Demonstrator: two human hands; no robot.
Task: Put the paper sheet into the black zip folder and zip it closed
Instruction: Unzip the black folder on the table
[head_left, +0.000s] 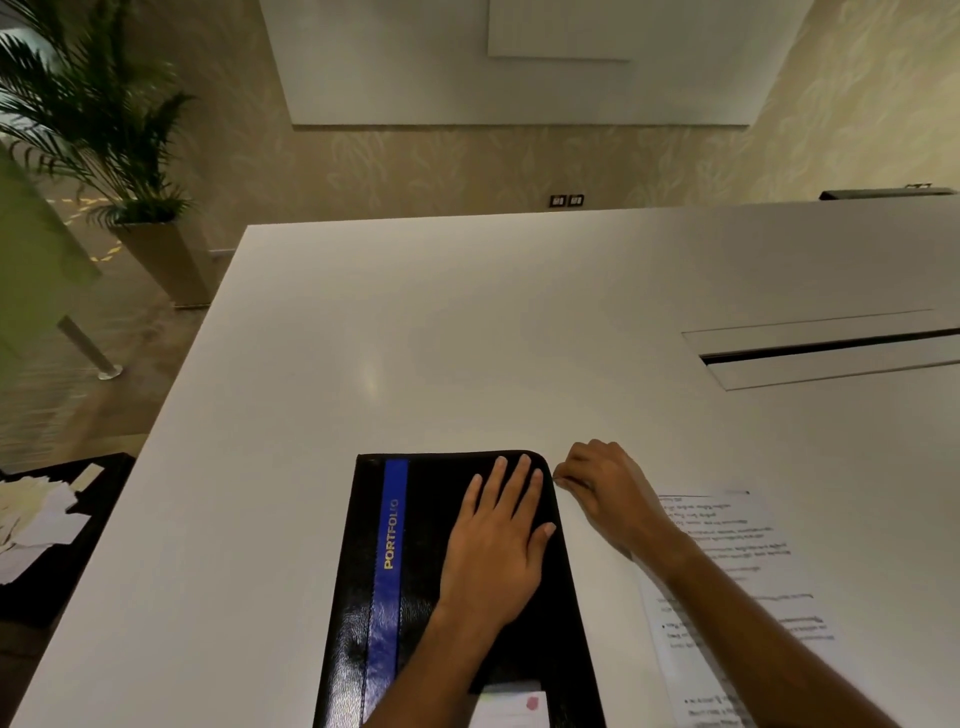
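The black zip folder (415, 530) lies shut on the white table, near its front edge, with a blue stripe and gold "PORTFOLIO" lettering. My left hand (498, 551) rests flat on its cover, fingers spread toward the far right corner. My right hand (602, 483) is at that same corner, fingers pinched on the small zip pull at the folder's edge. The printed paper sheet (748, 582) lies flat on the table to the right of the folder, partly under my right forearm.
A white label (511, 709) sits on the folder's near end. The table (415, 338) has a cable slot (831, 348) at the right. A dark side surface with loose white papers (36, 519) stands at the left. A potted palm (104, 130) stands beyond the table's left corner.
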